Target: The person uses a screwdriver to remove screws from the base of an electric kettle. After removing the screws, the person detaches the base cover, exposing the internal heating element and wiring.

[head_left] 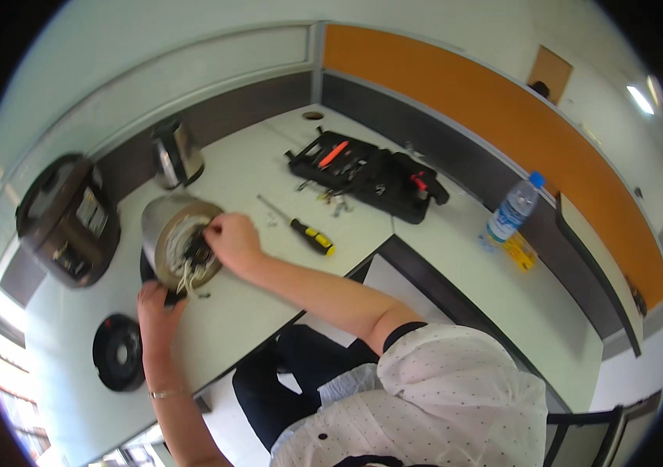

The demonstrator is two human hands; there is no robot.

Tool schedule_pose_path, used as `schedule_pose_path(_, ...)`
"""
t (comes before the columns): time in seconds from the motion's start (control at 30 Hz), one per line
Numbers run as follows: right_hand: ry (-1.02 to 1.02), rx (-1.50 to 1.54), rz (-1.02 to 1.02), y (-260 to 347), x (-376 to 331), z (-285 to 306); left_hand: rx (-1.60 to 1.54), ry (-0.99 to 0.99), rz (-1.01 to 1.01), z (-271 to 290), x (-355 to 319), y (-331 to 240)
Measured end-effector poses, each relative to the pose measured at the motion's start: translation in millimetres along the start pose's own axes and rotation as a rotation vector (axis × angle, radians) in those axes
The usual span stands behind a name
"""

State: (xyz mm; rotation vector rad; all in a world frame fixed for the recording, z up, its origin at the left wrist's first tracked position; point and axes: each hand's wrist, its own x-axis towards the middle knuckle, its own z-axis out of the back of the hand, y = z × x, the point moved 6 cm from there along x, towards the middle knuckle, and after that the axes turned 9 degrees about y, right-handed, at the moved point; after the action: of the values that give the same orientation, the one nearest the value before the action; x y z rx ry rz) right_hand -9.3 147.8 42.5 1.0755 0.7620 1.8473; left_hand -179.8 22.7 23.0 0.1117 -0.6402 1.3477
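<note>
A metal electric kettle (158, 216) lies on its side, its underside turned toward me and uncovered. Pale wires (187, 279) and dark parts show inside it. My left hand (160, 309) is closed around the black handle at the kettle's lower edge. At the upper right of the opening, my right hand (233, 241) has its fingers pinched together against the inner parts; whatever they hold is hidden. A round black base (107, 364) rests to the left of my left forearm. Right of the kettle lies a yellow-and-black screwdriver (312, 237).
A brown rice cooker (67, 214) and another kettle (178, 156) stand at the back left. An open black tool case (403, 204) with small loose metal bits (338, 204) beside it lies farther back. On the right are a water bottle (512, 212) and a yellow item (521, 252).
</note>
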Motion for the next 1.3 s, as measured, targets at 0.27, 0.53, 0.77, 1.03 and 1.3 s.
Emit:
schedule_pose_path(0.27, 0.086, 0.04, -0.013, 2.4, 1.8, 2.3, -0.011, 0.017, 0.048, -2.8, 2.4, -0.7)
schedule_pose_path(0.53, 0.048, 0.043, 0.313, 2.7, 9.0, -8.9, -0.007, 0.009, 0.01, 9.7, 1.1, -8.3)
schedule_pose_path(0.77, 0.102, -0.007, 0.59, 6.8, 4.9, 1.0, -0.044, 0.025, 0.01, 8.7, 3.0, -9.0)
schedule_pose_path(1.03, 0.092, -0.185, 0.84, 20.3, -2.6, 8.6, -0.015, 0.031, 0.065, 4.7, -2.3, 0.9)
schedule_pose_path(1.3, 0.073, -0.161, 0.833, 17.6, -3.8, 12.0, 0.003, 0.067, 0.092, 4.7, 0.4, 0.5)
